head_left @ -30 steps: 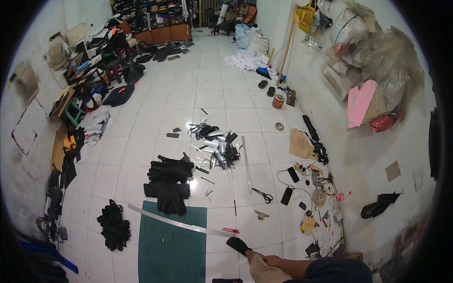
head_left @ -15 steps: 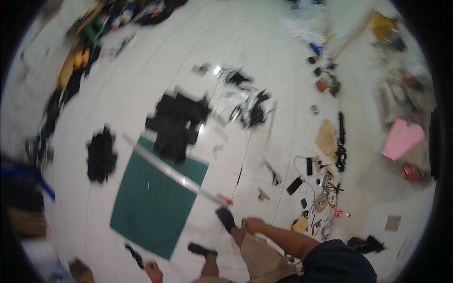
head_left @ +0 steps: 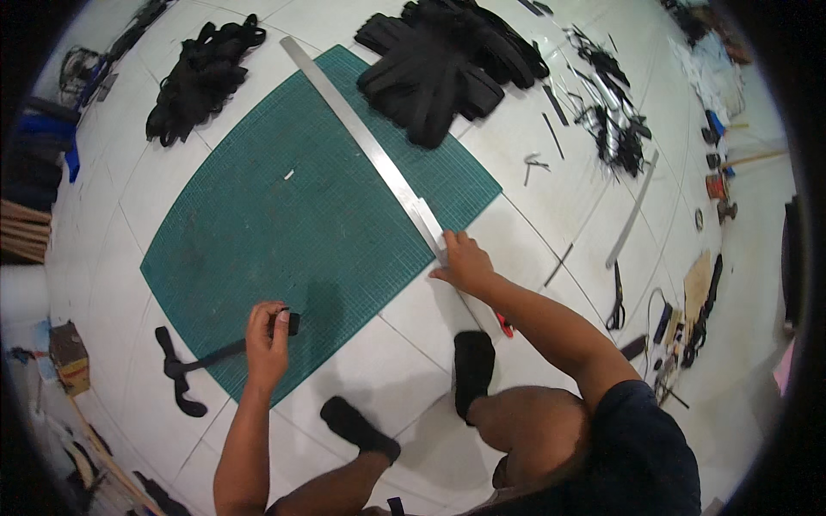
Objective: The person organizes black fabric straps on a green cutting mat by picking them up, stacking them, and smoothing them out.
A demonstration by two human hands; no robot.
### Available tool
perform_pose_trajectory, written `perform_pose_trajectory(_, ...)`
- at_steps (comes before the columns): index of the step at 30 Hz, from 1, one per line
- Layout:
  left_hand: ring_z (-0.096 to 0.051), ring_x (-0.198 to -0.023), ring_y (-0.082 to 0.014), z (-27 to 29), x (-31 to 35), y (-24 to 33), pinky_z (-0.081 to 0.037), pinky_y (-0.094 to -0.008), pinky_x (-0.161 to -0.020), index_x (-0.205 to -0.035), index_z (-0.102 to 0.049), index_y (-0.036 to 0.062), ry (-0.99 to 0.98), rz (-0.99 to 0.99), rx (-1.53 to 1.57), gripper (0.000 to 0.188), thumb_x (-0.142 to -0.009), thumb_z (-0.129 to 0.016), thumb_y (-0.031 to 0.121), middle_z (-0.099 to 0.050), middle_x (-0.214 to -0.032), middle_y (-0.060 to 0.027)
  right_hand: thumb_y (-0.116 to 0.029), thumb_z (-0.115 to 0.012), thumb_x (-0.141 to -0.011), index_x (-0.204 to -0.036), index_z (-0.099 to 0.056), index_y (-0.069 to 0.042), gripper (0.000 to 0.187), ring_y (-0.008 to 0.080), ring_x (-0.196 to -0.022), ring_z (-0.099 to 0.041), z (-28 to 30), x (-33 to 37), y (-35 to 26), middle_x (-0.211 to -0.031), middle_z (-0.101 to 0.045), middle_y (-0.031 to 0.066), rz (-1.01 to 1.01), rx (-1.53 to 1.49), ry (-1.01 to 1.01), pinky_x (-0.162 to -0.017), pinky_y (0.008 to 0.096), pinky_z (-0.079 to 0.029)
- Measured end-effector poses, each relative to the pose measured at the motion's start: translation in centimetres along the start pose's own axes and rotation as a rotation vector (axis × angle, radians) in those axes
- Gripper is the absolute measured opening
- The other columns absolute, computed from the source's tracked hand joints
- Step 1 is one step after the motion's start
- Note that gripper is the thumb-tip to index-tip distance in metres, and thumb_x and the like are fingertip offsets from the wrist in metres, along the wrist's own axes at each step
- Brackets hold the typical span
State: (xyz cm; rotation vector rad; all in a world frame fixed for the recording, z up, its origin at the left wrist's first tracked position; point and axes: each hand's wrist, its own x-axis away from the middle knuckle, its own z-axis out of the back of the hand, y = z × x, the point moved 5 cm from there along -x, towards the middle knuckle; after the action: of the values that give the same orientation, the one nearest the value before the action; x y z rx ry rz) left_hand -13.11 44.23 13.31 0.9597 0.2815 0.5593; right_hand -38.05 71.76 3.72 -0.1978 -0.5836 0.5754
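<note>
Pinches a black strap [head_left: 222, 353] in the left hand [head_left: 268, 340], thumb and fingers narrowed on it, at the lower left of the frame over the green mat [head_left: 258, 232]. No longer has hand and strap off the mat's near edge, as half a second ago. Trails the strap leftward past the mat's border to a black crosspiece [head_left: 175, 368] on the tiled floor [head_left: 413, 353]; cannot tell whether joined or merely overlapped. Closes the right hand [head_left: 467, 265], near the centre, around the lower part of a metal ruler [head_left: 376, 155], instead of keeping it by the knee. Reads as a change from one hand idle to both engaged, with strap and ruler on one mat yet well apart. Shows, farther out, a red object [head_left: 504, 324] just below the right hand, black bands [head_left: 430, 77] piled at the upper centre, a looped black bundle [head_left: 202, 82] at the upper left, scissors [head_left: 617, 297] at the right and silvery and black scraps [head_left: 615, 129] at the upper right.
</note>
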Motion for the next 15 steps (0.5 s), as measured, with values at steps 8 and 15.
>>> perform_pose_trajectory(8, -0.060, -0.082, -0.0211, -0.3, -0.4, -10.2, -0.049, -0.0320, -0.074, -0.104, -0.061, 0.0003, -0.242, 0.150, -0.028, 0.015, -0.096, -0.059, 0.013, -0.059, -0.097, -0.0110, -0.047, -0.079, -0.077, -0.128, -0.041, 0.001, 0.079, 0.0406, -0.114, -0.054, -2.1, -2.6, 1.4, -0.124, -0.049, 0.0247, 0.142, -0.119, 0.363, -0.093, 0.0467, -0.049)
perform_pose_trajectory(15, -0.061, -0.082, -0.0252, -2.2, -2.2, -6.4, -0.050, -0.0345, -0.074, -0.102, -0.062, 0.0023, -0.296, -0.019, -0.137, 0.017, -0.094, -0.061, 0.017, -0.061, -0.099, -0.0132, -0.033, -0.075, -0.083, -0.127, -0.045, -0.002, 0.062, 0.0429, -0.113, -0.054, -4.0, -4.6, 1.7, -0.122, -0.051, 0.0264, 0.035, -0.207, 0.231, -0.091, 0.0485, -0.049)
